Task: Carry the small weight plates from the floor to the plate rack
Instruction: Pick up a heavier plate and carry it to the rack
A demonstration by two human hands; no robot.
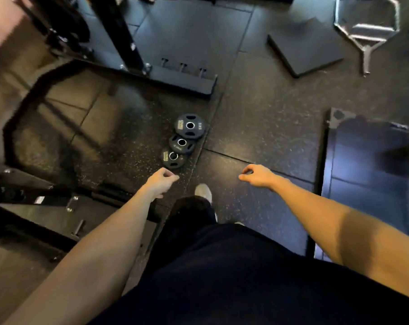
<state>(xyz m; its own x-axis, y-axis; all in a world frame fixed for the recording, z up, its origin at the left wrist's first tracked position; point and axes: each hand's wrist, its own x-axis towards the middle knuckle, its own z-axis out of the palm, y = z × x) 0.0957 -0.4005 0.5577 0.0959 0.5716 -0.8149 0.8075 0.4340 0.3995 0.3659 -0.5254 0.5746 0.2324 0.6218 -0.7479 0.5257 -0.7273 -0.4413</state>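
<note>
Dark speckled gym floor (257, 118), three overlapping small weight plates (181, 142) mid-frame, I see my left hand (162, 180) and right hand (257, 175) loosely curled, holding nothing.

Hex bar (367, 29) (silver), mat (304, 50) nr it

Plates (181, 141): three, black, each with silver ring round centre hole; farthest bears pale lettering and small yellowish label. 
Floor (257, 118): black rubber tiles, fine pale speckle, thin dark seams. 
Frame (119, 36): black steel, silver bolts. 
Pad (306, 48): plain dark grey. 
Hex bar (367, 29): bare silver-grey metal. 
Platform (372, 174): black, bluish sheen on top. 
Shoe (203, 192): pale grey-white. 
Trousers (222, 277): dark navy, near black, unpatterned. 
Glow (1, 22) at top-left corner: pinkish, blurred.
</note>
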